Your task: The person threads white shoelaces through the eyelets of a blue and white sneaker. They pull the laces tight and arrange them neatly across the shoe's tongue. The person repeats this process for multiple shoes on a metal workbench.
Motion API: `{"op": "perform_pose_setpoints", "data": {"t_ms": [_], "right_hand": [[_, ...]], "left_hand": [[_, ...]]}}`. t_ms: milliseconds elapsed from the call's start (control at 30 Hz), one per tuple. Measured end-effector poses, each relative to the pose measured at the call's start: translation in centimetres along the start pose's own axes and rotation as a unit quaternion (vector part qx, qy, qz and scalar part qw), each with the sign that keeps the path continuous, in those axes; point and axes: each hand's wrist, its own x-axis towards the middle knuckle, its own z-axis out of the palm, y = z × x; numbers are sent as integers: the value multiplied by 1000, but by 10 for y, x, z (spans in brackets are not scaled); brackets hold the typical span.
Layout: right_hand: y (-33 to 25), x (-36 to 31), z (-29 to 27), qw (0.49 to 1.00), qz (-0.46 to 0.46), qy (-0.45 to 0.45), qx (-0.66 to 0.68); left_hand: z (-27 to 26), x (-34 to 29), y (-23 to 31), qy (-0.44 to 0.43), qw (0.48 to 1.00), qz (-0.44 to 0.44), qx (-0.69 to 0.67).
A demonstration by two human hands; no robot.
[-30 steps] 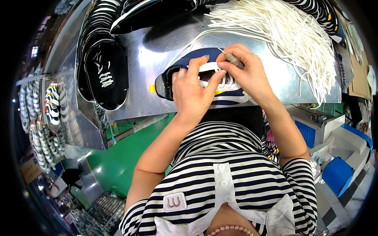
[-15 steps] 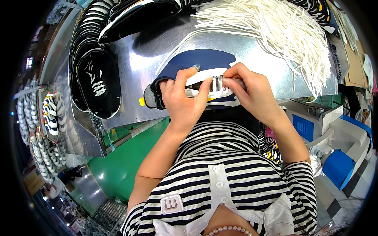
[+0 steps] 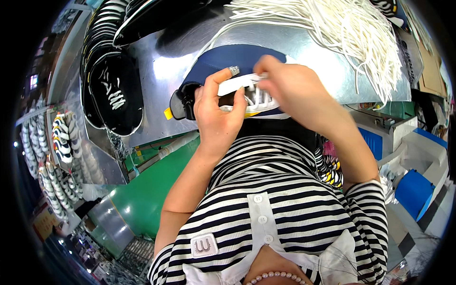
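Note:
A navy shoe upper with white trim and a yellow heel tab lies on its side at the near edge of the metal table. My left hand grips it around the collar, its thumb at the opening beside the white eyelet strip. Over the far end of that strip is my right hand, slightly smeared, its thumb and bent forefinger pinched at a white shoelace threaded across the opening. The pinched end is mostly hidden by the fingers.
A large heap of loose white laces covers the far right of the table. Nested black shoe uppers are stacked at the left. Striped uppers hang farther left. A machine with blue panels stands at the right.
My right hand has moved a little left and away from my body across the eyelet strip. My left hand keeps its grip on the shoe upper, which appears slightly higher in view.

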Motion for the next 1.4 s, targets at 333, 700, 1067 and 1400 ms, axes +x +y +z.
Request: {"op": "perform_pose_setpoints", "data": {"t_ms": [333,700,1067,1400], "right_hand": [[21,0,30,967,83,195,140],[22,6,29,959,-169,228,14],[-11,-28,34,925,-270,175,204],[11,-57,30,911,150,109,368]], "left_hand": [[17,21,-7,39,998,0,55],[-8,37,19,-167,943,-205,-200],[-1,53,10,-144,941,-219,-213],[-40,19,23,-180,980,10,83]]}}
